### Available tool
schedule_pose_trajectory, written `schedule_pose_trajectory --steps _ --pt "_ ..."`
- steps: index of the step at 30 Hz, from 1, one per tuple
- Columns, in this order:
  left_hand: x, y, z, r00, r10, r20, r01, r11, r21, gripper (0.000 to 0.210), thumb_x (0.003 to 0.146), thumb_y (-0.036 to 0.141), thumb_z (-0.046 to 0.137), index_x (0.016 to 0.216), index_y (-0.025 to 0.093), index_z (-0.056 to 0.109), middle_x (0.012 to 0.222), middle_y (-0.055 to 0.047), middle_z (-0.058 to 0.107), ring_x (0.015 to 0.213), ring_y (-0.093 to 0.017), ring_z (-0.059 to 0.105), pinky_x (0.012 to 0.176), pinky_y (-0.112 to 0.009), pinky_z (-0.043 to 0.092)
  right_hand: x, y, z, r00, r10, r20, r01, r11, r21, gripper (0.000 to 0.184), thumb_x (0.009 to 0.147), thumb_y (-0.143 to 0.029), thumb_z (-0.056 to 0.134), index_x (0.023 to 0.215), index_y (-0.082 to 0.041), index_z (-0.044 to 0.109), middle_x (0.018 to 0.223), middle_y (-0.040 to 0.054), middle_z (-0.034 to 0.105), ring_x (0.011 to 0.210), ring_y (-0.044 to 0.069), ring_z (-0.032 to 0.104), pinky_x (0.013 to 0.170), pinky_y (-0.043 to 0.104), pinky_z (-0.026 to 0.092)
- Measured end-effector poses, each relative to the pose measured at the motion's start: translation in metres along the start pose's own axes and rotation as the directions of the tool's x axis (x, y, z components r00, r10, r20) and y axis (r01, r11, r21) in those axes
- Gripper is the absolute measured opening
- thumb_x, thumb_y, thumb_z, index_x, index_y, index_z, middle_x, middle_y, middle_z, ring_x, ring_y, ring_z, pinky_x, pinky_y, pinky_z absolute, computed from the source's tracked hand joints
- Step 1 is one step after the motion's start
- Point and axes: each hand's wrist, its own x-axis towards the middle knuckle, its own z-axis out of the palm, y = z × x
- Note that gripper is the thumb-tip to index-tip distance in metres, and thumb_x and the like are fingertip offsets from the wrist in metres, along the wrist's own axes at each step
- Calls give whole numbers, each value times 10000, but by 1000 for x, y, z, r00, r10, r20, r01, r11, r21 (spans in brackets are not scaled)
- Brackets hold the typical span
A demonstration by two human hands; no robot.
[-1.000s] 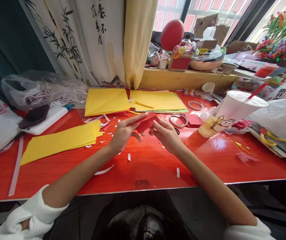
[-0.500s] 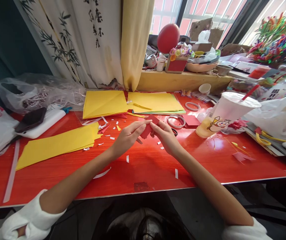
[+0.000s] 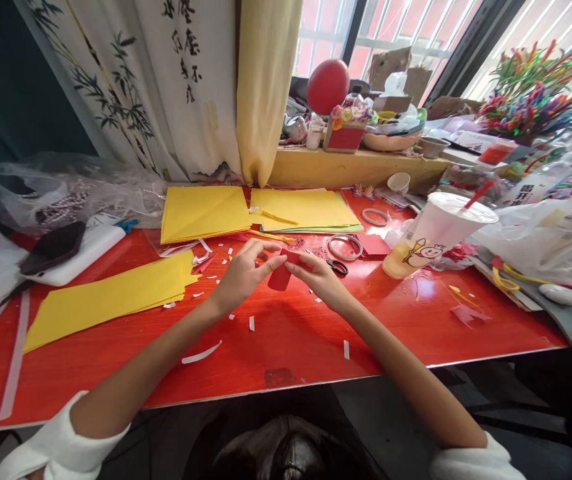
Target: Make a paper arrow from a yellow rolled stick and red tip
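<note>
A small piece of red paper (image 3: 280, 278) is held up between my two hands, above the middle of the red table. My left hand (image 3: 247, 272) pinches its upper left edge between thumb and fingers. From the other side, my right hand (image 3: 317, 277) grips the upper right part with thumb and forefinger. Black-handled scissors (image 3: 337, 267) lie just beyond my right hand, their blades partly hidden by it. Behind the hands are a yellow strip (image 3: 273, 236) and two stacks of yellow paper, the left stack (image 3: 205, 212) and the right stack (image 3: 302, 208).
Cut yellow sheets (image 3: 111, 297) lie at the left, near a phone (image 3: 59, 248). A drink cup (image 3: 433, 233) with a red straw stands at the right. Tape rolls (image 3: 345, 247) and red paper squares (image 3: 373, 246) sit behind my right hand. White scraps (image 3: 251, 323) dot the table.
The red paper has turned and now hangs lower, more of its face showing below my fingers. My left fingers have lifted and spread slightly. The camera view has shifted a little.
</note>
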Motion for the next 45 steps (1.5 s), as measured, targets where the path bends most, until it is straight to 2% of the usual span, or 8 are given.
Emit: schedule_pose_trajectory --steps 3,7,12,16,20,28,34,45 --pt "1 -5 1 1000 0 19 -1 1000 26 291 822 441 511 954 191 581 1014 -39 555 857 -141 542 743 -258 425 -1 -3 2 998 65 -3 -65 996 -60 261 806 -388 560 954 -181 618 850 18 610 795 149 550 693 250 433" --pt "0 -6 3 1000 0 -24 1 1000 17 244 817 422 516 899 198 566 975 -29 561 857 -139 541 722 -248 412 -1 -2 3 998 33 -47 -35 999 -41 249 791 -374 587 947 -180 587 803 -4 551 735 118 484 657 236 379" --pt "-2 -3 4 998 -38 -47 36 997 -62 217 804 394 541 900 199 543 919 -11 580 862 -137 540 732 -240 403 1 4 2 993 1 -117 -11 997 -81 307 782 -431 583 668 -180 448 642 -47 363 607 87 344 563 231 282" --pt "-2 -4 3 998 -65 0 64 993 -103 255 809 397 532 957 192 568 953 -20 596 914 -143 534 790 -243 397 0 4 2 991 -16 -131 8 998 -67 327 782 -437 579 642 -183 428 637 -36 380 622 99 366 590 243 320" --pt "-2 -3 3 998 -58 33 61 993 -106 307 809 460 509 897 183 608 909 -29 612 849 -152 538 719 -242 398 -2 -1 3 987 3 -161 -28 988 -153 347 764 -457 589 616 -191 423 595 -42 352 556 92 310 521 239 285" --pt "-2 -2 3 997 -73 1 73 993 -91 268 812 447 513 825 188 579 859 -9 595 796 -139 518 702 -235 379 -4 -2 5 979 -41 -200 -8 971 -239 364 787 -457 556 597 -193 392 583 -38 299 544 90 258 482 240 221" --pt "-4 -2 4 997 -76 2 76 995 -66 218 828 394 510 807 183 561 827 9 576 794 -122 507 694 -227 356 -4 -1 4 984 -51 -173 7 969 -247 362 798 -460 543 607 -191 395 585 -37 309 547 89 258 494 241 219" --pt "-3 -6 4 998 -65 7 65 995 -73 265 827 432 502 785 178 567 793 8 575 745 -118 495 674 -219 365 -4 -2 5 985 -34 -170 -11 967 -255 362 797 -436 557 598 -184 391 578 -42 302 554 85 256 506 248 211"
